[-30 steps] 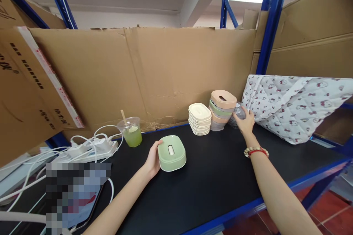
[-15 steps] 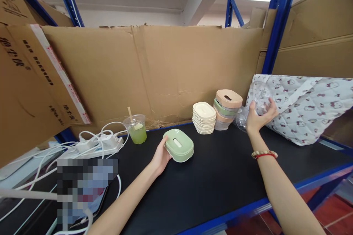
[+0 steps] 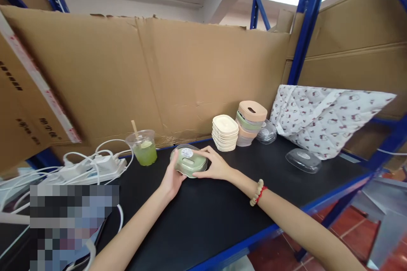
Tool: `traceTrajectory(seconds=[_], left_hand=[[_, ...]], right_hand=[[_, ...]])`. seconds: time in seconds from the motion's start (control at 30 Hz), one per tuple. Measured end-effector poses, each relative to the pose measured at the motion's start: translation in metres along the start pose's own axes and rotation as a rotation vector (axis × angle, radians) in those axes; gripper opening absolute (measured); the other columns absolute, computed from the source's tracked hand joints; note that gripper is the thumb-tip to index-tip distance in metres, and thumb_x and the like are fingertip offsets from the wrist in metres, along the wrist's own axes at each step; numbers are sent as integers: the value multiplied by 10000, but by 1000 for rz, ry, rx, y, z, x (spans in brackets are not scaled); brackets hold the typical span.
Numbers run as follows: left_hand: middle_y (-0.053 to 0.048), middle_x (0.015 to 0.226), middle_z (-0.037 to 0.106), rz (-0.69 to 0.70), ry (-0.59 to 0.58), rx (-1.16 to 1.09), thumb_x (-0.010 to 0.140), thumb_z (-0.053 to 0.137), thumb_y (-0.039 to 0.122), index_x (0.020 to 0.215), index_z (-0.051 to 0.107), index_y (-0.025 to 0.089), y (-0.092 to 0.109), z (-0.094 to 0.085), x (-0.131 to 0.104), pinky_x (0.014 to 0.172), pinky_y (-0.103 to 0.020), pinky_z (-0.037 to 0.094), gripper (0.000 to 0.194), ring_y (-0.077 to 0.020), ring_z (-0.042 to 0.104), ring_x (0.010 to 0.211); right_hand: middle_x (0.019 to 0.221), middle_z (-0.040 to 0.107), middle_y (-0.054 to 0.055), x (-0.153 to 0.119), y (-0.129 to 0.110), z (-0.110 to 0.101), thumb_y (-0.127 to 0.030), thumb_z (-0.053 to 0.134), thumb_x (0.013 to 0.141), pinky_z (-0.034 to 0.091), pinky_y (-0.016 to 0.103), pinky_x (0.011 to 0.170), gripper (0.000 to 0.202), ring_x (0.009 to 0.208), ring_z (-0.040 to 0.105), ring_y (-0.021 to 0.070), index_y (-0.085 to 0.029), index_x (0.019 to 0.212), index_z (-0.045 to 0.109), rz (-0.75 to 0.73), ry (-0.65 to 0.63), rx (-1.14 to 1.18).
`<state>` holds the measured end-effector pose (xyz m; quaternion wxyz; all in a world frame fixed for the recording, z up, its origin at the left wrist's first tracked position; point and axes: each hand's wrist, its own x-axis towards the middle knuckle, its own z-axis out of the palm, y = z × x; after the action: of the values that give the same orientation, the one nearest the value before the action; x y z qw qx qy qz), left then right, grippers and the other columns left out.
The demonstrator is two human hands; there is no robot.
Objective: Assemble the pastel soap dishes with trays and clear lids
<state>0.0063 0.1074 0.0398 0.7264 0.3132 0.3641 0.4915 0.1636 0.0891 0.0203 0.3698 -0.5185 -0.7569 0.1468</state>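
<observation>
- Trailing white cables (image 3: 95, 165) and a power strip (image 3: 90, 171) lie at the left of the black shelf top (image 3: 203, 220), beside a plastic cup of green drink (image 3: 142, 149).
- Near the shelf's middle, the left hand (image 3: 171, 180) cups the near-left side of the green oval box (image 3: 188, 165), fingers curled against its wall.
- Over the box sits a clear lid (image 3: 187, 154); the right hand (image 3: 213, 166) presses on it with fingers spread.
- Both pieces look light, stiff and rather slick, so the rim edges seem the safest hold.
- Further right stand a stack of cream lids (image 3: 225, 132), a stack of coloured boxes (image 3: 249, 123), spare clear lids (image 3: 303, 160) and a patterned quilt (image 3: 321, 114).
</observation>
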Motion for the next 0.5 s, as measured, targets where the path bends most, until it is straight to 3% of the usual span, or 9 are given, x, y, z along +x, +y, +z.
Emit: traceTrajectory(seconds=[0.07,0.13,0.23,0.3,0.43,0.5], left_hand=[[-39,810,673,6,47,42,821,539,165,1017,594,127,0,2,-1,581,-205,502,207,-118,621,642],[-9,738,652,14,60,44,788,538,92,972,583,128,-1,3,-2,556,-180,485,193,-92,594,587],[-18,736,649,7,37,42,789,517,104,919,582,132,-1,4,-5,564,-185,484,149,-101,603,607],[-29,771,658,4,-1,63,766,533,119,901,585,138,-2,3,-7,567,-206,485,147,-121,612,631],[-30,874,659,71,-92,158,671,646,193,940,589,167,-7,0,-8,575,-225,473,276,-147,610,688],[-38,904,652,123,-94,202,627,706,284,948,595,169,-9,-2,-7,598,-225,468,358,-156,602,738]], right_hand=[[1121,468,54,0,-5,-4,-397,756,563,384,290,1028,736,1049,480,114,-255,1252,539,72,-27,104],[1151,482,47,2,-10,-7,-322,733,610,376,257,1034,668,1072,476,97,-228,1241,535,206,14,297],[1207,489,58,5,-17,-8,-302,595,766,409,202,976,597,1064,500,67,-191,1326,422,446,115,561],[1190,514,72,6,-22,-8,-346,518,823,456,192,875,586,982,544,67,-177,1363,365,528,97,631],[1140,562,56,3,-31,-6,-347,546,804,467,144,776,489,923,568,62,-154,1248,480,543,37,706],[1154,560,44,1,-34,-5,-342,629,732,466,131,771,552,935,568,59,-164,1233,481,535,35,768]])
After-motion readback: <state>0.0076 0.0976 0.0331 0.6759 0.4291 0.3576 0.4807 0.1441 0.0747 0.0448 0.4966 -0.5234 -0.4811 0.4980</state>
